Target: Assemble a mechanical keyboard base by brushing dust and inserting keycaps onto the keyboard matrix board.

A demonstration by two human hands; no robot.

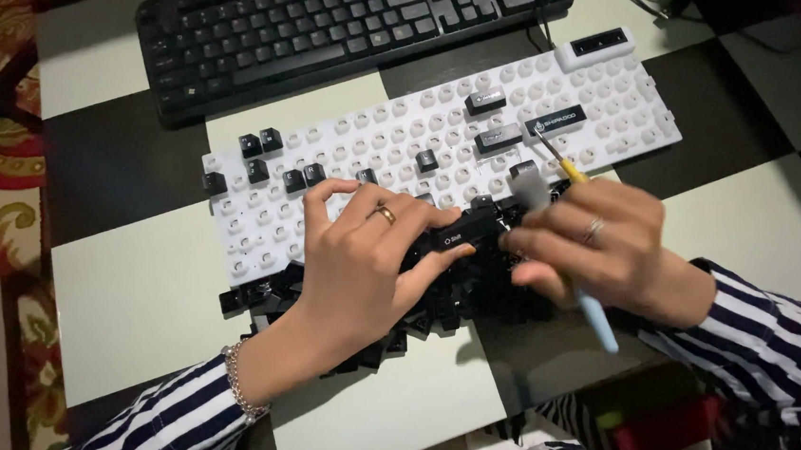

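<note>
We see left hand [355,257] pinching long black keycap [463,232] steady over stripped white keyboard [258,229]; right hand [593,248], blurred, grip closed on brush [568,240]; loose keycaps [263,298] heaped on checkered counter [139,293].

Black-and-white checkered table [130,303], black keyboard [347,24], white keyboard base [601,104], loose black keycaps [272,292]

A small black oblong label with pale markings is seen on the white keyboard base [442,145] towards its right end, and a black window-like panel is set in the raised block at the base's upper right corner
</note>
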